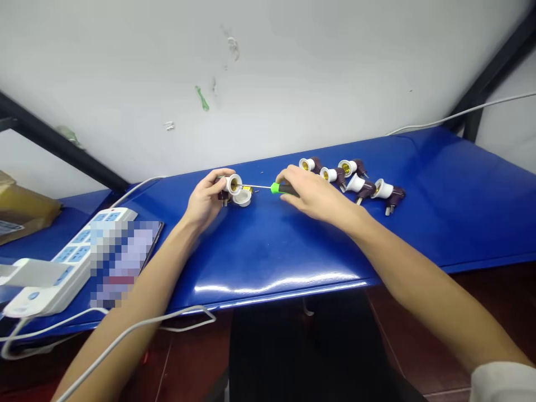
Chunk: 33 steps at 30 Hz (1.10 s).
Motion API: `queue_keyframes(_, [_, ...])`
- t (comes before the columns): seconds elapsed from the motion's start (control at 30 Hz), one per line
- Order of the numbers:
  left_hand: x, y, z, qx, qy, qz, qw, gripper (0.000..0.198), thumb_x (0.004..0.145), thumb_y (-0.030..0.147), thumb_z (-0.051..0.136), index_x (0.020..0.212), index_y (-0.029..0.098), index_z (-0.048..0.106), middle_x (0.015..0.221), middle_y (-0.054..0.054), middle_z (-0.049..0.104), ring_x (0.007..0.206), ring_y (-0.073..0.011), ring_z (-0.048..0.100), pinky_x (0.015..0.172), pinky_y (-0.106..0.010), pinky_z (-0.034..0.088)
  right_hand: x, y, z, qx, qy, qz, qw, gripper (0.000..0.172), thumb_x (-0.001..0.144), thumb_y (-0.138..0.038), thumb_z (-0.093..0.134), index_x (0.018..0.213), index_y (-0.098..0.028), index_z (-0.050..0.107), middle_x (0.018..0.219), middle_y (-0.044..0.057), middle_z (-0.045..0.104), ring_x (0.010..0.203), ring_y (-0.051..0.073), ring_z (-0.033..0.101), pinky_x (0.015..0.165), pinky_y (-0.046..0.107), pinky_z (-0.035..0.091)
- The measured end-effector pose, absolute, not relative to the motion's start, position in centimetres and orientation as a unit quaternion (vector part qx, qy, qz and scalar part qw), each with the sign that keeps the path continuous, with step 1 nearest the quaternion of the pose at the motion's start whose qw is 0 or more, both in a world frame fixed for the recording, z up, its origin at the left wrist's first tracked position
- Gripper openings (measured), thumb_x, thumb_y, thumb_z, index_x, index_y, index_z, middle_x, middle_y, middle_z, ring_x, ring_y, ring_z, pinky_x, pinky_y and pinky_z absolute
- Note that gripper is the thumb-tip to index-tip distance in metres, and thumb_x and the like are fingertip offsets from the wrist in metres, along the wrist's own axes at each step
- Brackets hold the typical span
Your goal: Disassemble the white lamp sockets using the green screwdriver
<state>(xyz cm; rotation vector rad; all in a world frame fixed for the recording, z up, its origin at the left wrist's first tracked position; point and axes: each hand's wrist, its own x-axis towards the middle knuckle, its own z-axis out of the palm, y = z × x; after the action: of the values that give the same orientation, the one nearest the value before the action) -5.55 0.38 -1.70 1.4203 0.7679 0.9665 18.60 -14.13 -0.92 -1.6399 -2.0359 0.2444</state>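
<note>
The left hand (207,198) is curled shut around a socket (233,184). The right hand (312,192) pinches a screwdriver (281,188), its tip at that socket. A cap (242,197) lies loose just beside the socket, not yet fitted. Five seemingly assembled plug sockets (383,190) lie well right of it.

The right hand (314,192) covers the rear of the screwdriver's handle (278,188), and the tip of its shaft is lost at the mouth of the white lamp socket (233,184), which the fingers of the left hand (205,201) partly hide. A brass bit beside the white cap (242,197) is too small to tell. A pixelated patch blurs a flat dark-edged object (125,262) and covers part of the power strip (71,257). The left edge cuts off the cardboard box (25,206), its label unreadable; the bottom corner cuts off the right sleeve (502,382).
</note>
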Motion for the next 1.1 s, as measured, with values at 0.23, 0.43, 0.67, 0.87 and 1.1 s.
queue_keyframes(0.23, [-5.6,0.8,-2.5,0.619,0.319,0.42,0.583,0.025,0.083,0.036,0.085,0.101,0.019,0.078,0.097,-0.008,0.077,0.081,-0.0201,0.07,0.066,-0.03,0.056,19.2,-13.5,-1.1,-0.589,-0.776,0.121,0.192,0.024,0.112,-0.021,0.047,0.117,-0.015,0.069,0.115,0.014,0.074,0.109,0.029,0.066,0.097,0.042,0.051])
queue_keyframes(0.43, [-5.5,0.6,-2.4,0.61,0.321,0.424,0.587,0.025,0.08,0.035,0.085,0.099,0.02,0.079,0.094,-0.007,0.076,0.077,-0.0178,0.066,0.062,-0.027,0.052,19.6,-13.4,-1.6,-0.58,-0.775,0.122,0.218,0.019,0.109,-0.021,0.055,0.12,-0.016,0.069,0.12,0.014,0.074,0.113,0.029,0.066,0.099,0.041,0.051])
queue_keyframes(0.67, [-5.6,0.1,-1.6,0.593,0.331,0.418,0.603,0.027,0.073,0.029,0.088,0.095,0.018,0.079,0.086,-0.005,0.072,0.071,-0.014,0.058,0.059,-0.024,0.046,19.9,-13.4,-2.3,-0.568,-0.773,0.113,0.258,0.029,0.103,-0.022,0.061,0.131,-0.017,0.069,0.131,0.015,0.073,0.116,0.031,0.069,0.101,0.043,0.053])
queue_keyframes(0.87, [-5.5,-0.3,-1.6,0.593,0.334,0.417,0.602,0.03,0.071,0.032,0.089,0.095,0.017,0.078,0.087,-0.004,0.071,0.072,-0.0132,0.057,0.061,-0.024,0.046,19.9,-13.7,-2.1,-0.574,-0.766,0.124,0.261,0.036,0.112,-0.03,0.041,0.122,-0.016,0.072,0.12,0.017,0.076,0.113,0.032,0.07,0.101,0.046,0.053])
queue_keyframes(1.1, [-5.4,-0.1,-2.2,0.608,0.325,0.431,0.582,0.038,0.075,0.045,0.092,0.096,0.018,0.077,0.085,-0.004,0.07,0.07,-0.0122,0.056,0.061,-0.024,0.047,19.4,-14.1,-1.4,-0.571,-0.756,0.095,0.304,0.021,0.102,-0.029,0.062,0.118,-0.019,0.071,0.117,0.012,0.074,0.105,0.029,0.069,0.092,0.041,0.053])
